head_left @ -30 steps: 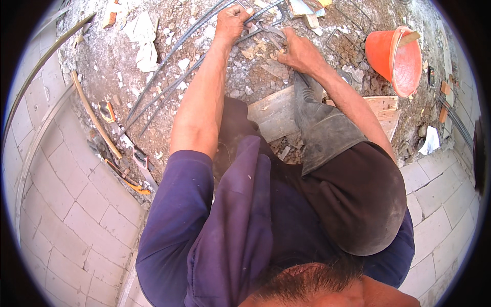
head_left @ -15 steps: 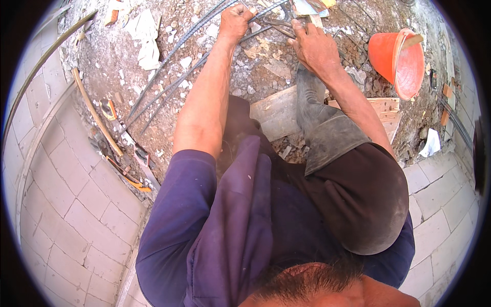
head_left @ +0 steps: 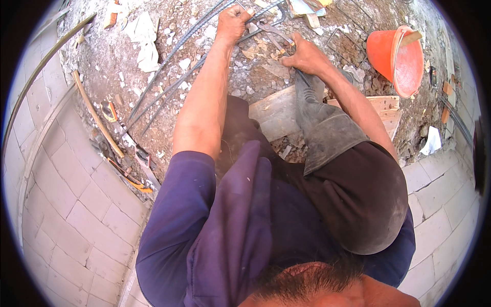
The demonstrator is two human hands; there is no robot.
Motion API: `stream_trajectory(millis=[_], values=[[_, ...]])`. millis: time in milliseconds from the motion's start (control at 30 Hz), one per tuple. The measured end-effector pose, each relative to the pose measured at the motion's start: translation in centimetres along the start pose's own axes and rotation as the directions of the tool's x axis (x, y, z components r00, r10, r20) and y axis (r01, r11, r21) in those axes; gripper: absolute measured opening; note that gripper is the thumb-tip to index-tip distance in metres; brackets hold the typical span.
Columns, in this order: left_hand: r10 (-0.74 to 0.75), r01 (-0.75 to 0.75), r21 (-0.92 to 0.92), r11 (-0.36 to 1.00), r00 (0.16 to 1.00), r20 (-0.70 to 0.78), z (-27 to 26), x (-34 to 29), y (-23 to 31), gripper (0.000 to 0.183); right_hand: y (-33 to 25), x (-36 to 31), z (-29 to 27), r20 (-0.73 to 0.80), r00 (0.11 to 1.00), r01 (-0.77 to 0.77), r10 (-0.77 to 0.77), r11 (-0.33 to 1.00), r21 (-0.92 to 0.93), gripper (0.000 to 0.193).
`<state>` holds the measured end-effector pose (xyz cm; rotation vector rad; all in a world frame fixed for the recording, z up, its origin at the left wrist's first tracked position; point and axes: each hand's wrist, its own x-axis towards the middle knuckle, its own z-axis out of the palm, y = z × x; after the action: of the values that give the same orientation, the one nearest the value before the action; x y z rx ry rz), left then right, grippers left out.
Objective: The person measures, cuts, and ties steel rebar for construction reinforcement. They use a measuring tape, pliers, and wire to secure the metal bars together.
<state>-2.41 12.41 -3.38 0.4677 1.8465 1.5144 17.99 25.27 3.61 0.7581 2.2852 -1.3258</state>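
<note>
Handling pliers, rubbly dirt grnd, grey paving L/R

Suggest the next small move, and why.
Probably squeeze the pincers with the right hand: their handles look spread, their head sits by the rebar, and the left hand is closed close by.

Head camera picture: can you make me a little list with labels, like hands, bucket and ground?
left hand: closed beside metal bars; its exact grip is too small to tell
right hand: holding pliers, handles spread
bucket: orange-red, wood piece at its opening
ground: dirt with pale rubble
</note>
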Motion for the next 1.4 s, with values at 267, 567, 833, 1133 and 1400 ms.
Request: stream_trajectory(millis=[267, 567, 833, 1133, 1400], values=[[-0.010, 0.010, 0.007, 1.000, 1.000, 0.002, 1.1, -0.7, 1.8, 0.030, 1.1, -0.9, 0.4, -0.152, 0.977, 0.154, -0.150, 0.988, 0.015, 0.066], [0.027, -0.026, -0.040, 0.999, 1.000, 0.005, 0.2, 0.1, 0.1, 0.031, 1.5, -1.9, -1.3, -0.343, 0.837, 0.076, -0.427, 0.710, -0.700, 0.047], [0.027, -0.028, -0.036, 0.999, 1.000, -0.012, 0.8, 0.0, 0.5, 0.033, 3.9, -0.3, 0.2, 0.565, 0.798, -0.510, -0.207, 0.266, 0.818, 0.051], [0.011, -0.016, 0.127, 0.992, 0.999, 0.040, 0.2, -0.5, 0.9, 0.035, 1.7, -2.6, -0.2, -0.334, 0.915, 0.077, -0.227, 0.909, -0.409, 0.065], [0.091, -0.090, 0.153, 0.984, 0.996, 0.000, 0.5, -0.1, -0.5, 0.039, 2.0, -1.7, -1.3, -0.122, 0.991, 0.021, -0.061, 0.950, -0.311, 0.047]])
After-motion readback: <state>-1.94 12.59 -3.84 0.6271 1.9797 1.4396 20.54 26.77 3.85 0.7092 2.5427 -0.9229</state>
